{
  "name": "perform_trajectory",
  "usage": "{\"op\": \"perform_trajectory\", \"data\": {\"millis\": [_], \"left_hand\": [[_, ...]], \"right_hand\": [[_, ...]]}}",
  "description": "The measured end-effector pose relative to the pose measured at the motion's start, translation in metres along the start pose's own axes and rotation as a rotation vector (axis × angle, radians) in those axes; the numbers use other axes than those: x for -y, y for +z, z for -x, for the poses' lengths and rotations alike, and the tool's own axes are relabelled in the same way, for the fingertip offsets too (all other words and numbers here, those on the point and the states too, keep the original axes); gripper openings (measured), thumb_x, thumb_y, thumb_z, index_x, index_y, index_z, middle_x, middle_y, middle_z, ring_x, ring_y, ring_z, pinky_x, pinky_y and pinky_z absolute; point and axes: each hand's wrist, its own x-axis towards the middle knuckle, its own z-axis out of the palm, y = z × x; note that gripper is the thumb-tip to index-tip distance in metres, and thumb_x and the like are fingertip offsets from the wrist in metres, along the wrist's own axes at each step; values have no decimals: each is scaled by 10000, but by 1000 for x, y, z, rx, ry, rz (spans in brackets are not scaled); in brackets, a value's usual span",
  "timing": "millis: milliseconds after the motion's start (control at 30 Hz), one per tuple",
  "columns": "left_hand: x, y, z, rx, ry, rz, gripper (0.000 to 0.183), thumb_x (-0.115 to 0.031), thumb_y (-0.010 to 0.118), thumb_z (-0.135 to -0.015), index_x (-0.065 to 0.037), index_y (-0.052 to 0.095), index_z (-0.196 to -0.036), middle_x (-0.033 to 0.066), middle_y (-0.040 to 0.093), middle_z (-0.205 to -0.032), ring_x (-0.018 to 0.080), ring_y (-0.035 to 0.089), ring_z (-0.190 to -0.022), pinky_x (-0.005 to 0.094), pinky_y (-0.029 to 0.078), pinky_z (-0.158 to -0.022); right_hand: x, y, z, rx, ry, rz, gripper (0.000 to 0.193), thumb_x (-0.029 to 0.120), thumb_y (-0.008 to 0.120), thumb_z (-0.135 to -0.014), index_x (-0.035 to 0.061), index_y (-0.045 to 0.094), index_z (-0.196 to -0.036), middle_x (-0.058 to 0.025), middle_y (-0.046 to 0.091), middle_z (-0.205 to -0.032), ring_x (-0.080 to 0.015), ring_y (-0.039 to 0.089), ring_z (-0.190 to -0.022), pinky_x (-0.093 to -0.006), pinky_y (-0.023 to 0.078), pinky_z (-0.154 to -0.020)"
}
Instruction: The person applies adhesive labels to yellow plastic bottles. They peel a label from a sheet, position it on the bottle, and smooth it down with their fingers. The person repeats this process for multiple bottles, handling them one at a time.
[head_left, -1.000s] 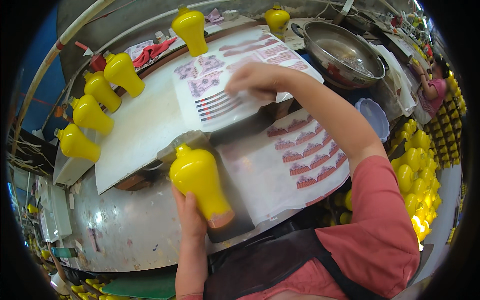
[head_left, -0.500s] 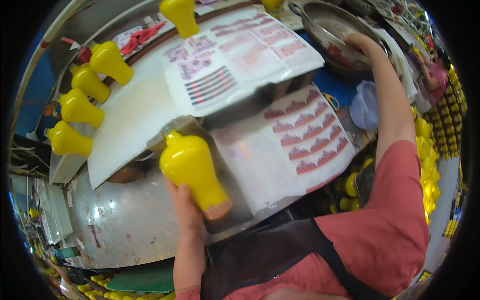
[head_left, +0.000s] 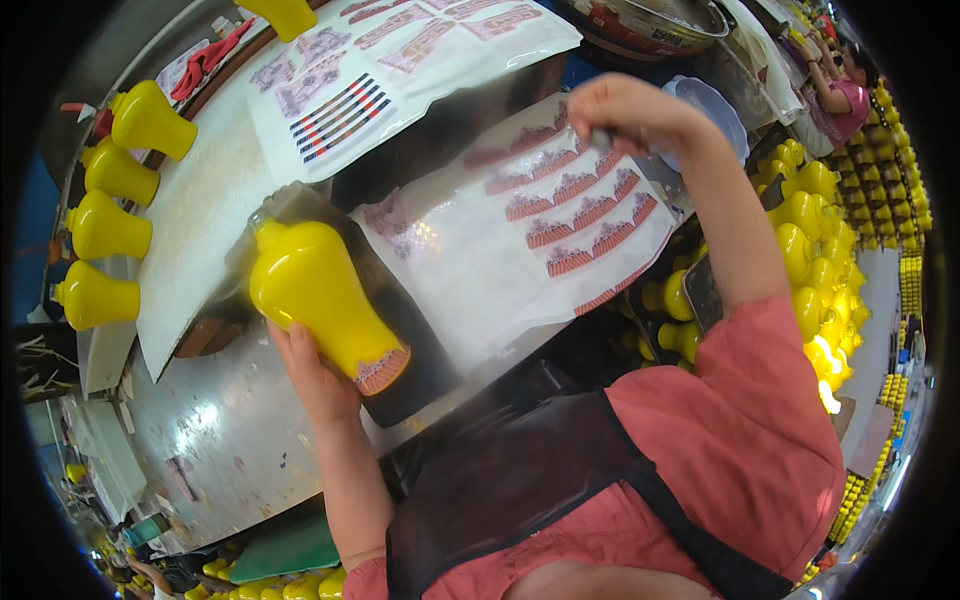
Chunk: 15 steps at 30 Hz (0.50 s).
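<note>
A glossy yellow bottle [head_left: 315,290], narrow at the neck and with a reddish patterned band at its base, lies tilted on a dark pad. My left hand [head_left: 312,372] is closed round its lower side, with part of the fingers hidden under it. Over the upper right of a decal sheet [head_left: 450,320] hovers my right hand [head_left: 625,112], its fingers closed. Something small and dark shows at the fingertips, too blurred to name. Rows of reddish, crown-like decals [head_left: 580,210] cover the sheet's right side.
Several yellow bottles [head_left: 105,225] stand along the left edge of a raised white board [head_left: 200,200]. More printed sheets [head_left: 400,50] lie on it. A metal basin [head_left: 670,18] and a pale blue bucket [head_left: 715,110] sit beyond my right hand. A person in pink [head_left: 845,105] works at far right.
My right hand has come out of the metal basin and moved left and nearer, over the decal sheet. My left hand still holds the bottle. The whole view has shifted.
</note>
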Motion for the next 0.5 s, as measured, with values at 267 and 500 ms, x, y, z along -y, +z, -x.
{"op": "perform_trajectory", "data": {"millis": [267,500], "left_hand": [[-1,-1,-1,33,-18,55,538,-234,474,-1072,-92,302,-1561,103,481,-1478,255,492,-1356,407,398,-1134],[-5,5,-2,18,-17,36,560,-225,496,-1050,-94,301,-1558,109,486,-1466,262,502,-1342,412,413,-1121]], "right_hand": [[-3,9,62,-52,151,476,295,257,672,-953,-7,672,-824,-13,616,-683,-79,541,-522,-273,435,-476],[42,35,-2,-273,-96,340,310,278,673,-952,-25,734,-925,-23,704,-831,-79,600,-714,-263,499,-667]]}}
